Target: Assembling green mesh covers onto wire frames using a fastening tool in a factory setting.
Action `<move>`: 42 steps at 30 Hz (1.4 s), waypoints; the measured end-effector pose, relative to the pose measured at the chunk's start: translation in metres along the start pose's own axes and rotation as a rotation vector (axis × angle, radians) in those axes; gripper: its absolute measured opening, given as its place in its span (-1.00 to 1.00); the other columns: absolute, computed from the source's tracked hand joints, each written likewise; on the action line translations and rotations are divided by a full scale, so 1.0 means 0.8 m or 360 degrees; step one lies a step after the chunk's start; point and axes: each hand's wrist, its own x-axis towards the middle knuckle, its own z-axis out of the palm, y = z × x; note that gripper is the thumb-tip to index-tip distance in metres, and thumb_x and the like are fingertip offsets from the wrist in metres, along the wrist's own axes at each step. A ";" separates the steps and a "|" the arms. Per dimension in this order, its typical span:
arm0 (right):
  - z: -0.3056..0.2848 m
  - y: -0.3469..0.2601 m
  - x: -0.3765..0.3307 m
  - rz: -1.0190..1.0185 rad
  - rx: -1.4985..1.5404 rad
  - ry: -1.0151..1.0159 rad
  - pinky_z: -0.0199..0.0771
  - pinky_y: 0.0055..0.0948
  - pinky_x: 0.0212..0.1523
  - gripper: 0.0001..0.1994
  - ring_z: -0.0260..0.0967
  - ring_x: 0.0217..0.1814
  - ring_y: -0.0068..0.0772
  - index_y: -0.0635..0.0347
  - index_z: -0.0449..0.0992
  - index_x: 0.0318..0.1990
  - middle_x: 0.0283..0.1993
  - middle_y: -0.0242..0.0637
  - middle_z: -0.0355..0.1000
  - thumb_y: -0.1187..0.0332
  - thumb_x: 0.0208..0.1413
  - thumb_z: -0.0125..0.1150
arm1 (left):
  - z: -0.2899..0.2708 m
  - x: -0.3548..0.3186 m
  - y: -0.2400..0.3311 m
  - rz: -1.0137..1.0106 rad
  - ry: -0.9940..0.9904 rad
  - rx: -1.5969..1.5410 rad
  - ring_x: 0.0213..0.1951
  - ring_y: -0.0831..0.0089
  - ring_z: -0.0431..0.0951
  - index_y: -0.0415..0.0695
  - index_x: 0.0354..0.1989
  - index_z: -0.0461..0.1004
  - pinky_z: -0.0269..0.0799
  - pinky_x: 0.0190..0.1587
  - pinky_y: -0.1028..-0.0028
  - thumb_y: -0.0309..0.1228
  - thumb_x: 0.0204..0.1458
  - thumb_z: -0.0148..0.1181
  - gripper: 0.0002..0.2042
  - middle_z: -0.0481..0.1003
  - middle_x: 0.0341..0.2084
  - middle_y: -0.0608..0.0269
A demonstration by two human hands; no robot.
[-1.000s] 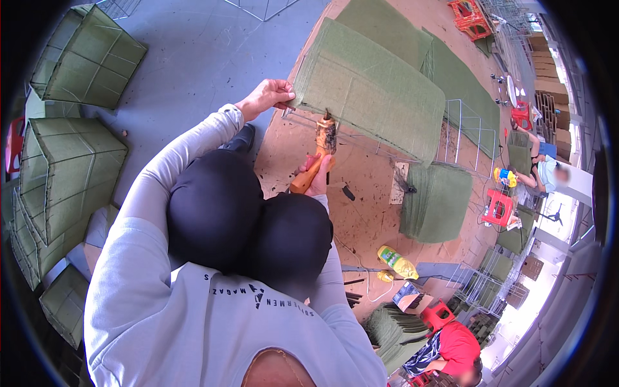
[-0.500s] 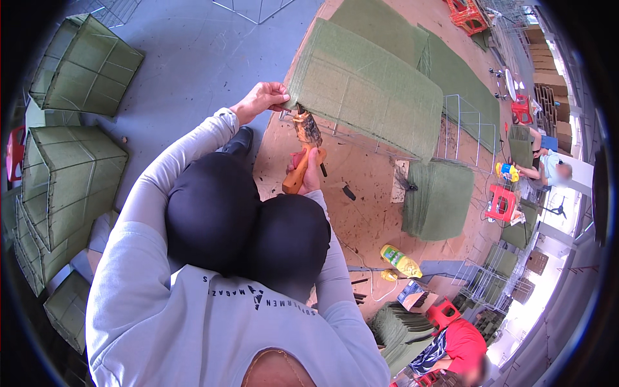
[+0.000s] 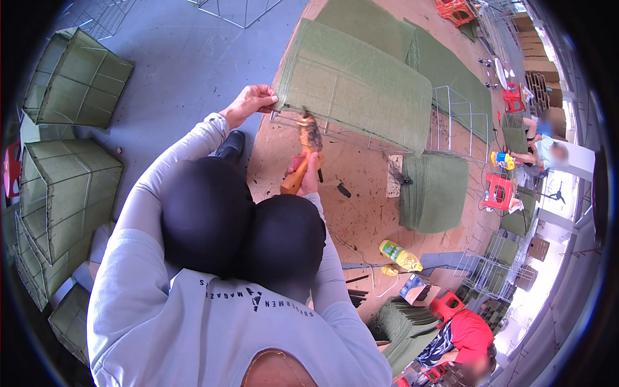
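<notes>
My left hand [image 3: 253, 103] pinches the near left corner of a green mesh sheet [image 3: 354, 80], which lies over a wire frame [image 3: 332, 106]. In my right hand [image 3: 308, 171] is an orange glue gun [image 3: 295, 183], its front part wrapped and stained dark. The gun's tip is just below the sheet's near edge, close to my left hand; whether it touches cannot be made out. The frame's bare wires show past the sheet's right end.
A stack of green mesh sheets [image 3: 438, 193] and a yellow bottle [image 3: 400, 255] lie on the brown board [image 3: 361, 222]. Mesh-covered frames [image 3: 71, 187] stand at left. A person in red [image 3: 469, 335] sits at lower right; others work at far right near red stools [image 3: 498, 191].
The view has shifted slightly, moving the scene a little left. The glue gun's tip has moved slightly right along the sheet's edge; both hands keep their hold.
</notes>
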 end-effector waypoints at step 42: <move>-0.002 0.000 0.011 -0.0035 -0.0134 -0.0052 0.30 -0.55 -0.60 -0.59 0.24 -0.62 -0.47 -0.08 0.31 -0.30 -0.55 -0.44 0.28 -0.20 -0.03 -0.01 | 0.003 0.000 0.004 -0.0039 0.0032 0.0016 -0.39 0.68 0.44 -0.06 -0.45 0.36 0.39 -0.27 0.64 -0.40 0.06 0.03 -0.92 0.42 -0.49 0.45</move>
